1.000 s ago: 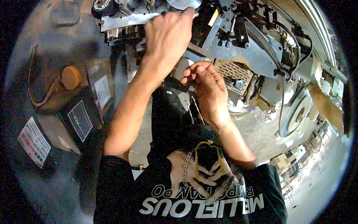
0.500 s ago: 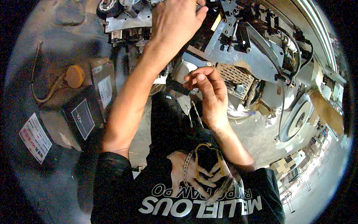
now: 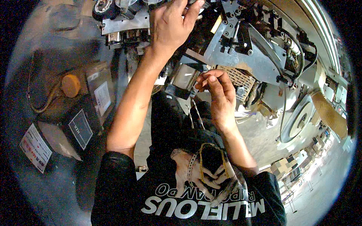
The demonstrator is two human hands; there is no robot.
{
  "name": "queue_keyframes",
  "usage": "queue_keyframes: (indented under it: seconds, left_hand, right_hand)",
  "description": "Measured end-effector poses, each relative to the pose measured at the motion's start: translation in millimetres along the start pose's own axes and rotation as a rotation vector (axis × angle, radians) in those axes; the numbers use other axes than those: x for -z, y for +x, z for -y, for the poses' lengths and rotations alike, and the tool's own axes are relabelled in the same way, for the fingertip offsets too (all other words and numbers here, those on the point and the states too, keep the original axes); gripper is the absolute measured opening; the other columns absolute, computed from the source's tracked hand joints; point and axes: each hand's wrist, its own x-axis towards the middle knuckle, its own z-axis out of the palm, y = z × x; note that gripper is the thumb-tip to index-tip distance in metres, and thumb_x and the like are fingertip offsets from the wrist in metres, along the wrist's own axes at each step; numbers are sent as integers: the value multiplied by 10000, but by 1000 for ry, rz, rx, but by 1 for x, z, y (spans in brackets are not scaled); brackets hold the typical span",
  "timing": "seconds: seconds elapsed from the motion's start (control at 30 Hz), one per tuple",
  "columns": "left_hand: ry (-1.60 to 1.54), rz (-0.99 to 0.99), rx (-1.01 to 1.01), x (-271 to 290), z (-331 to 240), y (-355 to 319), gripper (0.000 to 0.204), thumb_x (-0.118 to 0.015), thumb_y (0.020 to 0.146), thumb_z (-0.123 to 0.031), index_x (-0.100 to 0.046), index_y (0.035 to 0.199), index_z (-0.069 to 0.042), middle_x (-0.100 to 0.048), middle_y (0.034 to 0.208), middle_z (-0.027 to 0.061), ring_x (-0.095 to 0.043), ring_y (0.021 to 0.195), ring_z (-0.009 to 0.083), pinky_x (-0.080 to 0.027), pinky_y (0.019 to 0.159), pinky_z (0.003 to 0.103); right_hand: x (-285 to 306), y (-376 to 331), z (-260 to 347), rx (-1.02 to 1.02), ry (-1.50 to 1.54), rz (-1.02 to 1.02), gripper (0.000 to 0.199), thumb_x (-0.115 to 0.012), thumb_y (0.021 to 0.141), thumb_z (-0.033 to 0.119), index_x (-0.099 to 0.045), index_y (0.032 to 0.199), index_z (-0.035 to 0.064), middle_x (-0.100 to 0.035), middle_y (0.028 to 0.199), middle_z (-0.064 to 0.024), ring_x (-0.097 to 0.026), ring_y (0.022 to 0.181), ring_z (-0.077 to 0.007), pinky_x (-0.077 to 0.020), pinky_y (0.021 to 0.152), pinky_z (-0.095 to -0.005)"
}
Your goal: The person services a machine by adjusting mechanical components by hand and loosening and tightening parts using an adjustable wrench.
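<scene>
My left hand (image 3: 172, 26) reaches up to the machine at the top edge of the picture. Its thumb stands apart from the index finger, and the fingertips run out of view, so what they touch is hidden. Lower and to the right, my right hand (image 3: 220, 92) has its thumb and fingers drawn together in a pinch. Anything between those fingertips is too small to make out. Beside them sits a shiny metal cylinder block (image 3: 185, 76) with dark end plates. Two thin cords (image 3: 197, 113) hang below it, against my dark clothing.
Above my right hand is a bluish metal plate (image 3: 260, 64) with bolts and hoses, near a slotted cover (image 3: 243, 81). To the left stand a dark box (image 3: 80, 130) and an orange round knob (image 3: 70, 86). A ribbed tan duct (image 3: 329, 115) and a large wheel (image 3: 298, 120) are at right.
My left hand has shifted slightly left and down, its thumb swinging away from the index finger. My right hand has moved slightly right, still pinched, and the metal cylinder block shows more fully.
</scene>
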Motion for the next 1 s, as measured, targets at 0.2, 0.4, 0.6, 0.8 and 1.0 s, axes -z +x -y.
queue_keyframes:
  seconds: [0.2, 0.4, 0.6, 0.8, 1.0]
  left_hand:
    - [121, -111, -234, -9, 7, -14, 185, -652, 994, -196, -675, 1066, -26, -676, 745, 135, -662, 591, 253, -504, 532, 343]
    - [156, -76, -164, -7, -5, -6, 134, -687, 962, -181, -673, 997, -52, -662, 683, 109, -658, 545, 250, -488, 490, 343]
    - [315, 6, -200, -2, -18, -3, 138, -698, 946, -182, -661, 954, -49, -627, 609, 97, -630, 490, 241, -471, 448, 344]
    - [286, -31, -183, -14, 12, -37, 188, -714, 907, -271, -608, 886, -117, -592, 555, 80, -630, 507, 287, -499, 476, 394]
    - [537, 178, -51, 1, -24, -3, 163, -736, 906, -213, -664, 1011, -111, -689, 670, 92, -695, 578, 303, -539, 512, 402]
  right_hand:
    - [-6, 3, 4, -26, -1, 27, 217, -535, 1061, 233, -583, 1093, 24, -655, 987, -82, -607, 880, -153, -479, 824, -301]
    - [-7, 4, 0, -37, 24, 40, 225, -538, 1060, 234, -578, 1093, 15, -655, 986, -85, -599, 879, -152, -478, 829, -301]
    - [-7, 3, 0, -50, 55, 43, 219, -532, 1062, 227, -578, 1091, 14, -662, 983, -89, -599, 877, -152, -478, 831, -301]
    - [-5, 2, 5, -38, 41, 39, 227, -534, 1062, 239, -578, 1087, 17, -666, 988, -88, -612, 891, -153, -481, 836, -302]
    - [-1, 3, 1, -44, 25, 20, 236, -535, 1062, 253, -579, 1088, 23, -665, 992, -84, -617, 886, -158, -481, 840, -301]
